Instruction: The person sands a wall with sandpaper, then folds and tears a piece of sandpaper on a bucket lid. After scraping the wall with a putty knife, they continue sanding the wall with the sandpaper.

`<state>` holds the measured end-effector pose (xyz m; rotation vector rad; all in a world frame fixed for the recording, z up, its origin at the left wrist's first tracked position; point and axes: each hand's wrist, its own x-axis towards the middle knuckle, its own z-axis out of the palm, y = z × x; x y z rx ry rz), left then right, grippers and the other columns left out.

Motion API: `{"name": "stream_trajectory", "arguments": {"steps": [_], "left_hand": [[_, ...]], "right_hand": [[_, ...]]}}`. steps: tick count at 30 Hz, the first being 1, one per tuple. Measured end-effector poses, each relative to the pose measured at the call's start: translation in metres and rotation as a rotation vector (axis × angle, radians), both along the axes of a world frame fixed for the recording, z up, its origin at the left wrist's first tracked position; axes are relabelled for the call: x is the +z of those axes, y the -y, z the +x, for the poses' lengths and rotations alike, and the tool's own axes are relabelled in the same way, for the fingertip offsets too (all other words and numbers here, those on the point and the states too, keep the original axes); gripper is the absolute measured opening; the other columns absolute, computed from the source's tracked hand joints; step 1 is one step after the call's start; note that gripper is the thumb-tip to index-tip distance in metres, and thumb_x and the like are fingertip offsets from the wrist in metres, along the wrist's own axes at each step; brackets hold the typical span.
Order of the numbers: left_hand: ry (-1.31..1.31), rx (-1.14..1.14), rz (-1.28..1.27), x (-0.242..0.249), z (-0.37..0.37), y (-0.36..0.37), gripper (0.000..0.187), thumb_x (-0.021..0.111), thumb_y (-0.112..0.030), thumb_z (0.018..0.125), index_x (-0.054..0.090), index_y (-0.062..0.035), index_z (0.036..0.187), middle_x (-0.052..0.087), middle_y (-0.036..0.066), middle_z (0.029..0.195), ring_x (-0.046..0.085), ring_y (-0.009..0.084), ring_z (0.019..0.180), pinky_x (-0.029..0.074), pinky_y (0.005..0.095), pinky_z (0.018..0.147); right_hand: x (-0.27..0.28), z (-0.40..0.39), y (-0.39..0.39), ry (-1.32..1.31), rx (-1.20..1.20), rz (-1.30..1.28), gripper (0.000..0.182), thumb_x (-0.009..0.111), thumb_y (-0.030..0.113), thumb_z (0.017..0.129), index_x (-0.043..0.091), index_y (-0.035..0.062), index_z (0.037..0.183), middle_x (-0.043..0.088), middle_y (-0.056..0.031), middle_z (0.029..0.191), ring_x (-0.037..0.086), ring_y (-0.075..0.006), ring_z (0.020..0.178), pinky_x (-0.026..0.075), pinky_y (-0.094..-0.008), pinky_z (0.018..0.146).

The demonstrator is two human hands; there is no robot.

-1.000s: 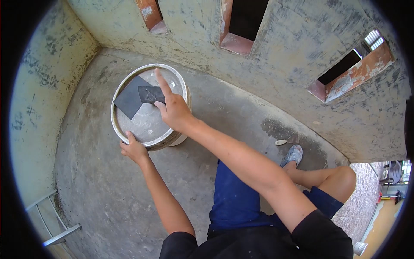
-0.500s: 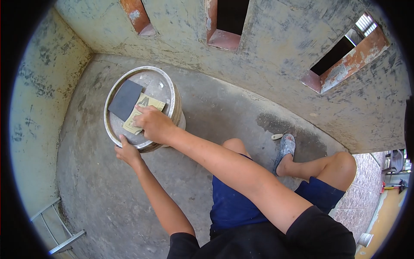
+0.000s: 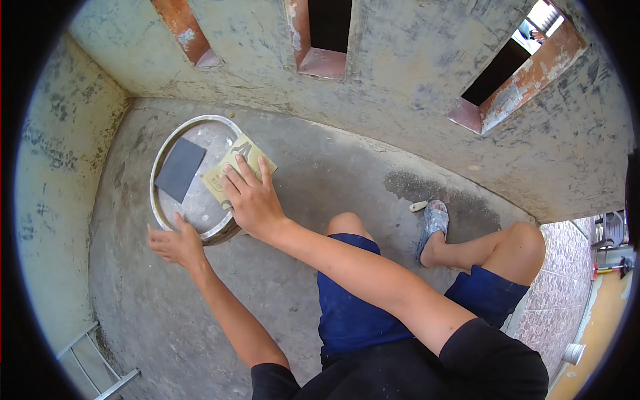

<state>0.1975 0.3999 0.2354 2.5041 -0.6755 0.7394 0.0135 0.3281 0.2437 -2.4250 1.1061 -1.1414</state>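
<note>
A round bucket-like container [image 3: 212, 137] stands on the floor with a pale raised rim and a stained, recessed top. On that top, toward the left, lies a dark grey sheet of sandpaper [image 3: 181, 169]. My right hand [image 3: 255, 203] has its fingers spread over a yellowish sheet of sandpaper [image 3: 217, 179] with print on its back. This sheet overlaps the right side of the rim and sticks out past it. The thumb of my right hand is not clearly visible. My left hand [image 3: 179, 245] is open beside the near left rim, its fingers apart.
Worn walls [image 3: 407, 73] with narrow openings enclose the concrete floor [image 3: 280, 293]. A metal ladder [image 3: 107, 365] shows at lower left. A small pale-handled object [image 3: 418, 207] lies by my sandalled foot [image 3: 434, 223]. My bent knees are at the right.
My right hand has shifted the yellowish sandpaper to the right, over the rim, and turned it. My left hand has let go of the rim and opened. The camera view has shifted slightly.
</note>
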Motion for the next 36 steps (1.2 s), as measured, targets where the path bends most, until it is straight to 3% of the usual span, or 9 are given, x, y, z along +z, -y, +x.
{"name": "stream_trajectory", "arguments": {"steps": [1,4,9,14,24,31,34,36], "left_hand": [[-0.004,-0.006,0.009,0.009,-0.005,0.004,0.07,0.067,-0.042,0.094,0.045,0.0075,0.139,0.05,0.028,0.134,0.046,0.0416,0.131,0.035,0.0501,0.111],[0.093,-0.524,-0.234,0.028,-0.026,0.03,0.048,0.065,-0.03,0.098,0.053,0.0039,0.13,0.058,0.021,0.127,0.052,0.0372,0.124,0.04,0.0476,0.107],[0.078,-0.617,-0.17,0.028,-0.035,0.032,0.042,0.07,-0.022,0.094,0.059,0.0015,0.127,0.062,0.018,0.123,0.056,0.0368,0.12,0.042,0.0473,0.103],[-0.008,-0.76,0.057,0.037,-0.037,0.032,0.042,0.071,-0.015,0.09,0.062,-0.0047,0.129,0.064,0.014,0.125,0.058,0.0338,0.118,0.042,0.0459,0.101],[-0.059,-0.996,0.062,0.046,-0.043,0.032,0.055,0.071,0.004,0.079,0.065,-0.0126,0.131,0.065,0.01,0.126,0.057,0.0299,0.122,0.041,0.0434,0.107],[-0.033,-1.109,0.084,0.046,-0.041,0.033,0.034,0.069,0.006,0.076,0.078,-0.0088,0.105,0.069,0.006,0.122,0.059,0.0289,0.118,0.045,0.0417,0.102],[-0.062,-1.163,0.045,0.045,-0.038,0.035,0.026,0.068,0.005,0.077,0.077,-0.0049,0.099,0.074,0.005,0.109,0.063,0.0278,0.109,0.049,0.0406,0.096],[-0.079,-1.144,0.032,0.044,-0.038,0.035,0.026,0.068,0.006,0.077,0.077,-0.0048,0.099,0.075,0.005,0.109,0.063,0.0276,0.108,0.049,0.0403,0.096]], "right_hand": [[-0.002,-0.001,0.0,-0.004,-0.006,0.009,0.048,0.068,0.012,0.082,0.063,0.0044,0.13,0.059,-0.0141,0.139,0.037,-0.0363,0.145,0.018,-0.0654,0.118],[-0.007,-0.001,0.001,0.115,0.042,0.06,0.058,0.072,0.014,0.078,0.06,0.0031,0.133,0.055,-0.0146,0.141,0.033,-0.0356,0.148,0.016,-0.066,0.119],[-0.012,0.001,0.004,0.139,0.036,0.045,0.058,0.073,0.015,0.075,0.061,0.0012,0.13,0.056,-0.0154,0.138,0.033,-0.0347,0.147,0.017,-0.0663,0.119],[-0.012,0.001,0.004,0.119,0.025,0.037,0.056,0.073,0.017,0.075,0.062,0.0006,0.128,0.056,-0.0155,0.138,0.034,-0.0347,0.147,0.016,-0.0671,0.119],[-0.005,-0.002,0.006,-0.007,0.025,-0.006,0.053,0.072,0.021,0.077,0.062,0.0004,0.124,0.059,-0.0151,0.136,0.039,-0.0348,0.144,0.017,-0.0683,0.118],[-0.001,-0.003,0.007,-0.041,0.057,-0.018,0.059,0.072,0.025,0.078,0.06,-0.0015,0.129,0.058,-0.0166,0.138,0.038,-0.0356,0.144,0.017,-0.0685,0.118],[0.013,-0.011,0.004,-0.097,0.069,0.024,0.063,0.07,0.035,0.084,0.057,-0.0002,0.134,0.054,-0.0181,0.143,0.036,-0.0355,0.146,0.016,-0.0685,0.118],[0.028,-0.028,0.001,-0.028,0.123,-0.011,0.065,0.065,0.045,0.089,0.055,0.0017,0.137,0.051,-0.0195,0.146,0.034,-0.0352,0.147,0.015,-0.0682,0.118]]}}
